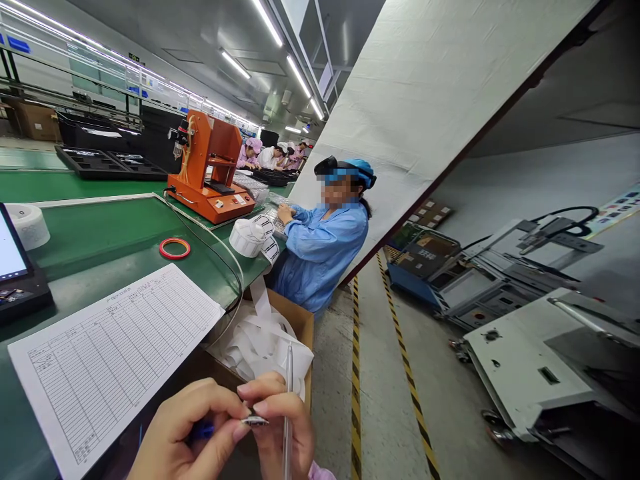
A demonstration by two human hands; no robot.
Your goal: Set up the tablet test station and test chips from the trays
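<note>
Green workbench [115, 230] left of cardboard box [303, 323]. Nearer me than the box: my left hand [193, 427] pinches small flat part [256, 421]; my right hand [299, 425] apparently steadies it, fingers closed round slim metal tool [289, 373], held clear.

Showing small flat part [257, 421], dark with pale edge, lying roughly level, being pinched by left hand [175, 423]. Also showing slim silvery tool [289, 373], standing near-upright, pointing narrow end upward, resting in right hand [300, 420].
</note>
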